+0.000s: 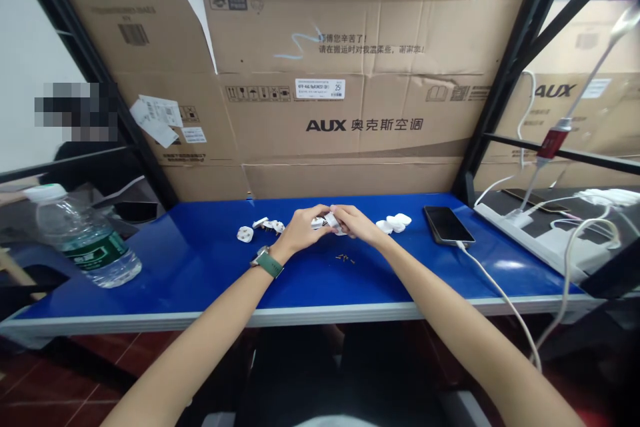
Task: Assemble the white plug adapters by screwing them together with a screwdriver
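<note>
Over the blue tabletop my left hand (304, 228) and my right hand (356, 223) meet, both with fingers closed around a small white plastic piece (332, 219). It looks like part of an electrical plug, though the fingers hide much of it. Left of my hands lie several white plug parts, among them a round-edged one (245, 234) with dark holes. Some white rounded pieces, perhaps plug covers (399, 221), sit to the right. A few small brass-coloured screws or pins (345, 258) are scattered just in front of my hands.
A black phone (449, 224) with a white cable lies at the right, near a white power strip (530, 240). At the far left stands a water bottle (95, 247). Behind the blue table (200, 280) rises a cardboard panel (360, 167). Another person is partly visible at far left.
</note>
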### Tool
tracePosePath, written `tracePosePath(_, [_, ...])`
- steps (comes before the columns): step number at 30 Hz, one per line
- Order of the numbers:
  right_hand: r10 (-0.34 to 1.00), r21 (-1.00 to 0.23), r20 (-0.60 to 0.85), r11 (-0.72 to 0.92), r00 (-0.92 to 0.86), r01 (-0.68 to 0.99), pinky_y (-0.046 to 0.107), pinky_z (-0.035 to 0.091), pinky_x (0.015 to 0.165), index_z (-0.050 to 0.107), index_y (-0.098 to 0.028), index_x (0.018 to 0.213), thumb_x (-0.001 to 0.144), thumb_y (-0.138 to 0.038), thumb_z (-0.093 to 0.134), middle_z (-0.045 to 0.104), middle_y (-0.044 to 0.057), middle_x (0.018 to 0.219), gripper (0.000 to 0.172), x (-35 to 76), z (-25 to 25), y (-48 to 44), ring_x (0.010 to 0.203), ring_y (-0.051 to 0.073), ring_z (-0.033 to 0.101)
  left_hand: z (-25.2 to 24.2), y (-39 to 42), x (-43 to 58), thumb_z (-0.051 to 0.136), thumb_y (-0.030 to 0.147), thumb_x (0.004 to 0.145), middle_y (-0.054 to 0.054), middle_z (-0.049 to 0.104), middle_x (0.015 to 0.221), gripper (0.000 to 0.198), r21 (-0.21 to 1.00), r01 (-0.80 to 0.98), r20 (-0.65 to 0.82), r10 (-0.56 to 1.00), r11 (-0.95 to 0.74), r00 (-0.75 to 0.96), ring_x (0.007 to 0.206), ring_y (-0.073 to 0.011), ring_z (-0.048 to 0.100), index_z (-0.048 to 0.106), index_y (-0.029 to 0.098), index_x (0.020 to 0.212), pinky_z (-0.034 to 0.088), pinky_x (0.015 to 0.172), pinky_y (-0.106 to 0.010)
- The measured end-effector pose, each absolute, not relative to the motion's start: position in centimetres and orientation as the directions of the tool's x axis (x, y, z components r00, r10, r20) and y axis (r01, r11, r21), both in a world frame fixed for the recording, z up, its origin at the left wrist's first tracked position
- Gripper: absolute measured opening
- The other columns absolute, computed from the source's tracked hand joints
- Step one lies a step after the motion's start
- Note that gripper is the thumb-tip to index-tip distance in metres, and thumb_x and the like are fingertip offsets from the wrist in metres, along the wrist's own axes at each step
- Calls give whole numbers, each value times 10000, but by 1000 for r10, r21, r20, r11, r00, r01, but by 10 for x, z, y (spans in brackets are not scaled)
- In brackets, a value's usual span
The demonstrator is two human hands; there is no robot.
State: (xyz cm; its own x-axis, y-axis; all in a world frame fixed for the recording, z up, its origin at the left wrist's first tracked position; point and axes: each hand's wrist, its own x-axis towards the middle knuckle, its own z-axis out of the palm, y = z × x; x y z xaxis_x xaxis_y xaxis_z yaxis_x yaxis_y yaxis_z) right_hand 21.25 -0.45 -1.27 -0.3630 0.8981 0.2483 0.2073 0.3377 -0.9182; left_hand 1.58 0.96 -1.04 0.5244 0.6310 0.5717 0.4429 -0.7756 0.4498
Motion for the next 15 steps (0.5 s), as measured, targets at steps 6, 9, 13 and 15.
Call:
tracePosePath(6, [847, -839, 325, 463, -421, 285, 221, 367, 533, 554, -195, 810, 961, -630, 477, 506, -18, 679, 467, 222, -6, -6, 602, 120, 456, -5, 7, 19, 805, 450, 770, 8, 779, 903, 311, 510, 459, 554, 686, -728, 472, 850, -190, 714, 700, 230, 962, 533, 814, -277])
tracePosePath(9, [770, -722, 454, 612, -447, 321, 246, 441, 704, 573, -192, 903, 907, -507, 633, 600, 6, 851, 322, 228, -1, -6, 769, 146, 547, -6, 12, 18, 789, 473, 778, -4, 783, 840, 334, 613, 439, 533, 754, -657, 383, 803, -203, 736, 681, 221, 968, 552, 778, -291])
tracePosePath(13, [690, -508, 570, 723, -446, 468, 306, 459, 851, 617, -199, 1065, 867, -364, 710, 667, 61, 1009, 273, 231, 1, -6, 927, 206, 605, -9, 18, 16, 790, 511, 775, -30, 798, 850, 379, 704, 377, 510, 798, -602, 321, 829, -236, 767, 660, 217, 976, 570, 755, -303])
tracePosePath(15, [685, -453, 579, 722, -443, 524, 309, 459, 874, 659, -203, 1067, 911, -331, 670, 697, 81, 1043, 203, 231, -1, -5, 962, 218, 626, -10, 19, 16, 768, 532, 795, -29, 799, 836, 370, 718, 363, 491, 802, -594, 339, 835, -242, 772, 655, 218, 956, 572, 737, -299])
